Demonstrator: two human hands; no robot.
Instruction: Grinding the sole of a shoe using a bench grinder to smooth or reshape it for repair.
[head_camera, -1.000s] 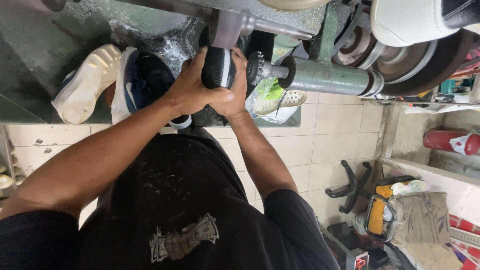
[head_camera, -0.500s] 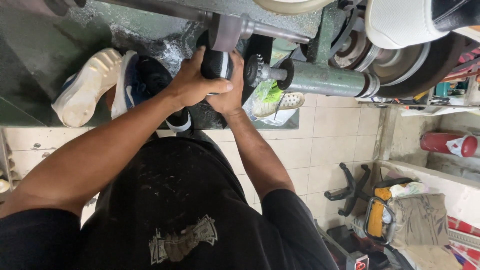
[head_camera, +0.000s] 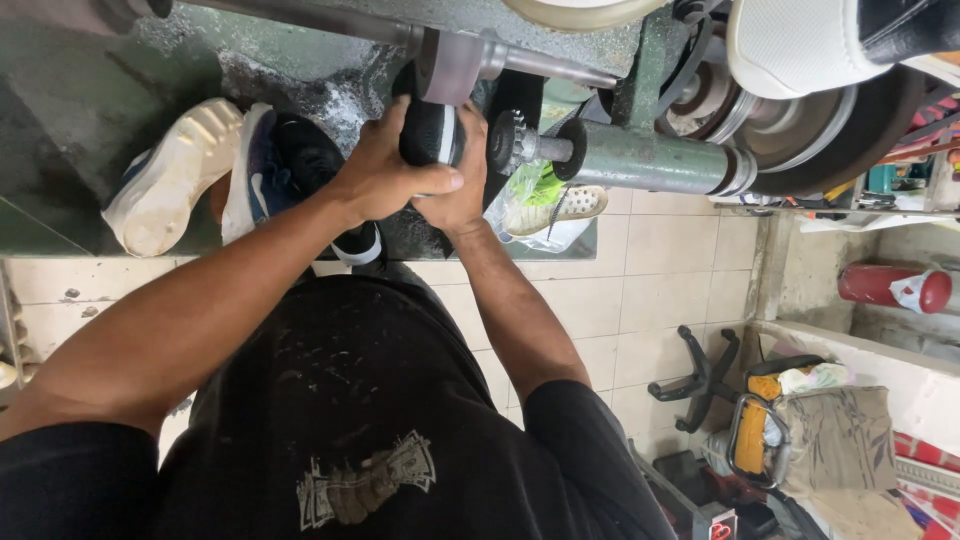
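Seen from above, both hands clasp one black shoe (head_camera: 428, 130) with a white sole edge and press it up against a spinning-type wheel (head_camera: 450, 62) on a horizontal machine shaft. The left hand (head_camera: 385, 170) wraps its fingers over the near side of the shoe; the right hand (head_camera: 462, 180) closes around the other side, thumb on top, so the two hands touch.

The fingers sit very near the wheel, and just right of them a small toothed attachment (head_camera: 510, 142) sticks out from the green shaft housing (head_camera: 640, 160). A slip of the shoe could carry knuckles onto either one, and pressing too hard could likely cut into the shoe's edge.

Left of the hands, on the dusty green bench (head_camera: 80, 90), lie a white-soled shoe (head_camera: 165, 190) and a dark blue one (head_camera: 265, 170). Right of the hands, a clear plastic bag (head_camera: 545, 215) holds a bright green shoe with a pale sole. Lower right, on the tiled floor, a cloth bag (head_camera: 835, 440) lies beside a yellow-and-black object whose kind is unclear.
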